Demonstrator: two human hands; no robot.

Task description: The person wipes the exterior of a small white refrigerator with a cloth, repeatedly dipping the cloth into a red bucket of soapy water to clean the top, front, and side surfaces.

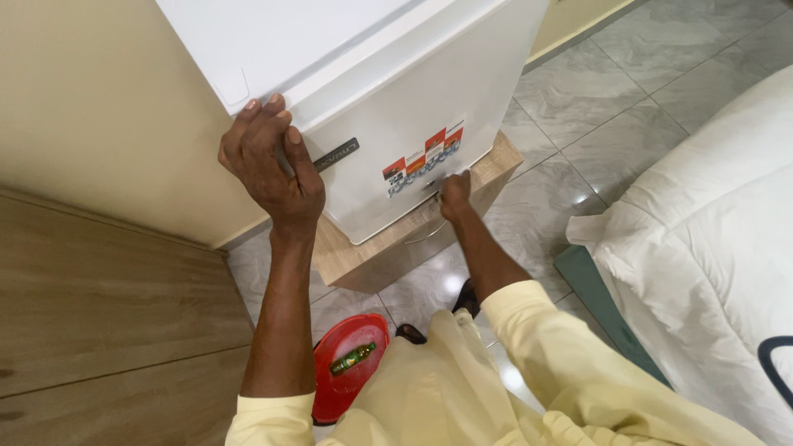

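A small white fridge (388,91) stands on a low wooden cabinet (388,252). My left hand (268,161) grips the fridge's upper left corner, fingers curled over the edge of the door. My right hand (454,194) reaches down to the lower front of the door, below some coloured stickers (423,157), fingers closed against the surface near the cabinet's metal drawer handle (425,234). Whether it holds anything I cannot tell.
A red bucket (347,367) with a green bottle (353,358) lying in it sits on the grey tiled floor (611,99) by my feet. A wooden surface (107,322) lies to the left, a bed with white duvet (719,248) to the right, a beige wall (99,107) behind.
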